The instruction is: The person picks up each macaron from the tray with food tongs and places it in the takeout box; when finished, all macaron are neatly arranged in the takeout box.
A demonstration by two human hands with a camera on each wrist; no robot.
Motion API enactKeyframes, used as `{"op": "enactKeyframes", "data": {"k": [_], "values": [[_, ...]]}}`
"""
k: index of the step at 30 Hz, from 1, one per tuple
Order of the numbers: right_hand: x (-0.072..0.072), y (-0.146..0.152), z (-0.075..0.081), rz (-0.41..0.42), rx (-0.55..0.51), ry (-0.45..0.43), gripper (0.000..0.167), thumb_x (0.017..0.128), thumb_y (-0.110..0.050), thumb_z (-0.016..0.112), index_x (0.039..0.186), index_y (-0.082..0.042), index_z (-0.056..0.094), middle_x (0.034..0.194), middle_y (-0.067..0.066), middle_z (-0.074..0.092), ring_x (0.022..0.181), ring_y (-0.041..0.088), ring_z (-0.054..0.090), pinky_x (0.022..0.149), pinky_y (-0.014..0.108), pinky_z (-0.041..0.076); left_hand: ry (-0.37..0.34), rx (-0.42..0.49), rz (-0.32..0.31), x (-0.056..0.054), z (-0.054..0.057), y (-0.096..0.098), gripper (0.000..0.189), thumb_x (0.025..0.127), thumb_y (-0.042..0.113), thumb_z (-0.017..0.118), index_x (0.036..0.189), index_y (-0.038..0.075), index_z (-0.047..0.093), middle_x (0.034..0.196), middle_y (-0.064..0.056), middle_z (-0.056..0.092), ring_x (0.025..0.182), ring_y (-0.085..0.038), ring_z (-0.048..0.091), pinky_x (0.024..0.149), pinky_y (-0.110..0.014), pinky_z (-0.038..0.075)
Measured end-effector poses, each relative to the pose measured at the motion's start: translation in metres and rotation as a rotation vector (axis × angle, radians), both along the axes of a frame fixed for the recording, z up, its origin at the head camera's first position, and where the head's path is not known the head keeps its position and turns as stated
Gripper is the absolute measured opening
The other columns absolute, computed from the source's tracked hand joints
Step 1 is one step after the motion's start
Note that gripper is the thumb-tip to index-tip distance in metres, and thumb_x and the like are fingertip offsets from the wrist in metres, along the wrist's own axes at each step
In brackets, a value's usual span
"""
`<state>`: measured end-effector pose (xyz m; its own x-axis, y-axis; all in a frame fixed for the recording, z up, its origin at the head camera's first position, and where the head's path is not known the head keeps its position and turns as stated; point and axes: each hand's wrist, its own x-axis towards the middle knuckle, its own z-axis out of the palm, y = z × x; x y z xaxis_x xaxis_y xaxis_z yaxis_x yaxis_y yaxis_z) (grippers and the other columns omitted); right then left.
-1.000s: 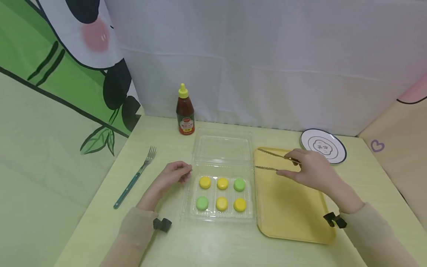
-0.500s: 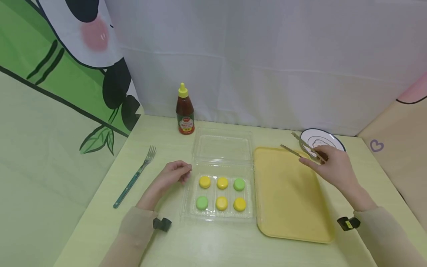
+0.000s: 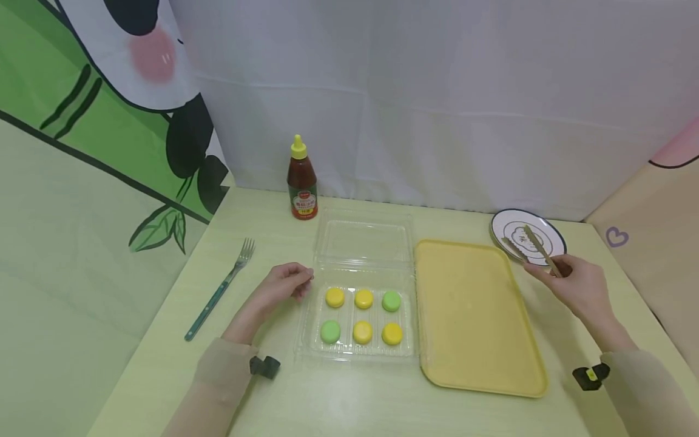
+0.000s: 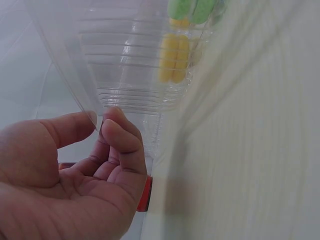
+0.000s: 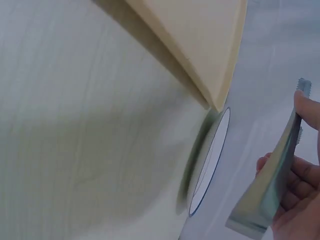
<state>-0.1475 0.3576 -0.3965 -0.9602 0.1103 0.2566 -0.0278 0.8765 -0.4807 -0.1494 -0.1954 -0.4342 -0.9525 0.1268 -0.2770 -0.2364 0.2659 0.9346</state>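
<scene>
My left hand (image 3: 282, 284) pinches the left rim of a clear plastic box (image 4: 120, 60) between thumb and fingers. The box lies with its lid (image 3: 364, 240) folded back, and several yellow and green macarons sit in its rows, such as a yellow macaron (image 3: 363, 332) and a green macaron (image 3: 391, 301). Over at the right, my right hand (image 3: 581, 288) holds metal tongs (image 5: 272, 182), their serrated tips apart with nothing between them. In the head view those tips overlap a white plate (image 3: 554, 243) with a dark rim. The tongs hang above the table.
A yellow tray (image 3: 477, 321) lies between the box and my right hand. Behind the box's left side stands a red sauce bottle (image 3: 303, 188) with a yellow cap. A green-handled fork (image 3: 218, 295) rests on the left of the table. A pale cloth (image 3: 437, 109) hangs behind.
My right hand has carried the tongs to the right, from over the yellow tray to near the plate, turning their tips away from the box. The left hand has stayed at the box's rim.
</scene>
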Motion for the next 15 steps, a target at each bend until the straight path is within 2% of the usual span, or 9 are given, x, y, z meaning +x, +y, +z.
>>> {"op": "enactKeyframes", "data": {"k": [4,7,11,12,15], "values": [[0.005,0.012,-0.009,-0.026,0.016,-0.043,0.056,0.084,-0.055,0.075,0.07,-0.009,0.047,0.059,0.003,0.046,0.055,0.014,0.04,0.051,0.03,0.03,0.003,-0.001,-0.004,0.001,0.002,0.001,0.03,0.103,0.024,0.057,0.109,-0.005,0.061,0.088,-0.007,0.061,0.076,-0.016,0.054,0.068,-0.026,0.049],[0.009,0.019,-0.014,-0.025,0.04,-0.064,0.052,0.085,-0.054,0.074,0.072,-0.008,0.053,0.061,0.002,0.05,0.057,0.013,0.042,0.055,0.029,0.031,0.003,-0.006,-0.006,0.001,0.002,0.001,0.031,0.103,0.025,0.057,0.109,-0.005,0.061,0.088,-0.007,0.061,0.076,-0.016,0.054,0.069,-0.027,0.048],[0.013,0.028,-0.023,-0.014,0.061,-0.109,0.053,0.086,-0.052,0.074,0.09,0.001,0.068,0.076,0.007,0.066,0.068,0.017,0.055,0.061,0.032,0.039,0.008,-0.006,-0.009,0.0,0.001,0.001,0.03,0.103,0.024,0.057,0.108,-0.006,0.061,0.087,-0.007,0.061,0.076,-0.016,0.054,0.068,-0.026,0.048],[0.014,0.03,-0.025,-0.012,0.064,-0.121,0.057,0.086,-0.052,0.074,0.097,0.003,0.07,0.081,0.01,0.068,0.071,0.02,0.058,0.063,0.034,0.042,0.014,-0.003,-0.012,0.0,0.001,0.001,0.03,0.103,0.023,0.057,0.108,-0.006,0.061,0.087,-0.007,0.061,0.075,-0.016,0.054,0.068,-0.026,0.048],[0.015,0.036,-0.031,-0.006,0.076,-0.148,0.064,0.086,-0.054,0.073,0.103,0.007,0.069,0.088,0.016,0.07,0.077,0.028,0.062,0.064,0.038,0.044,0.02,0.004,-0.015,0.0,0.0,0.0,0.03,0.103,0.023,0.057,0.108,-0.007,0.061,0.087,-0.007,0.061,0.075,-0.016,0.054,0.067,-0.026,0.048]]}}
